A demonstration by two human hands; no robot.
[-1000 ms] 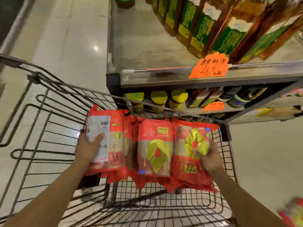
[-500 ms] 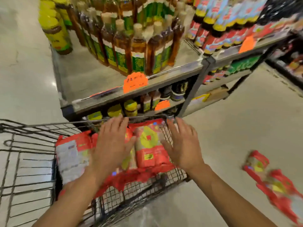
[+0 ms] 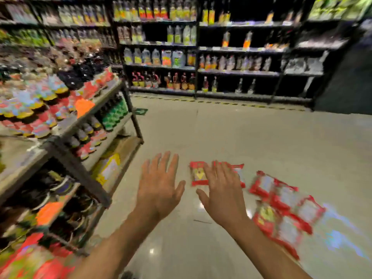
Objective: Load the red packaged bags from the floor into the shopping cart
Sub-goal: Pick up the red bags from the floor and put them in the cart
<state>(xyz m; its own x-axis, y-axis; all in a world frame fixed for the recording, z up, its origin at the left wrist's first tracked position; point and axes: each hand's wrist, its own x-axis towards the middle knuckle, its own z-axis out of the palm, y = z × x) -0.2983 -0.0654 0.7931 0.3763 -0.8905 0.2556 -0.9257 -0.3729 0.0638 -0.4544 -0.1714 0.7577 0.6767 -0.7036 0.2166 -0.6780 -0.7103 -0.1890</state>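
Note:
Several red packaged bags lie on the shop floor. One pair of red bags (image 3: 198, 174) lies farthest from me, partly hidden behind my right hand (image 3: 222, 193). A bigger cluster of red bags (image 3: 281, 206) lies to the lower right, blurred. My left hand (image 3: 159, 184) hovers with fingers spread, empty, left of the bags. My right hand is also spread and empty, above the floor in front of the far pair. A red blur at the bottom left corner (image 3: 34, 260) looks like the bags in the cart; the cart itself cannot be made out.
A low metal shelf unit (image 3: 80, 170) stocked with bottles stands at my left, its corner post close to my left arm. Tall dark shelves (image 3: 197, 57) with bottles line the far wall. Pale glossy floor (image 3: 241, 137) stretches between them.
Both hands let go of the red bags in the cart and drew out. The view swung right from the cart to the floor bags, and both hands now reach out open.

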